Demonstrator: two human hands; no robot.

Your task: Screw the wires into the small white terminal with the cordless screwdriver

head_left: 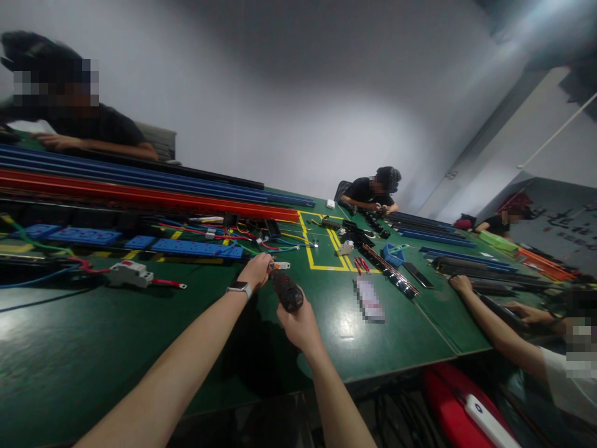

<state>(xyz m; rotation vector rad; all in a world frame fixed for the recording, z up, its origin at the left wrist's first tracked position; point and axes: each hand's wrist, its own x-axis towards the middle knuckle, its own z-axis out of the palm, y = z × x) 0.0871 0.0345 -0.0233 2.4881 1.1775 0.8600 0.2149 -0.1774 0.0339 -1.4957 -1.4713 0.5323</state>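
My right hand [298, 320] is wrapped round the grip of a dark cordless drill [286, 291], which points away from me across the table. At the drill's front end, my left hand [256, 271] is closed on a small white circuit breaker [282, 266] with an orange mark. The drill and my fingers hide most of the breaker, so I cannot tell whether the bit touches it. Left of my hands lies another white circuit breaker [130, 274] with red wires. Just beyond my left hand runs a row of blue socket modules [196, 247] on a dark strip.
Coloured wires and long orange [186, 202] and blue rails [163, 184] cover the back left of the green table [373, 348]. Toward the right lie a phone [369, 300], red-handled pliers [362, 266] and a blue bin [393, 254]. A co-worker's arm [499, 330] rests at the right.
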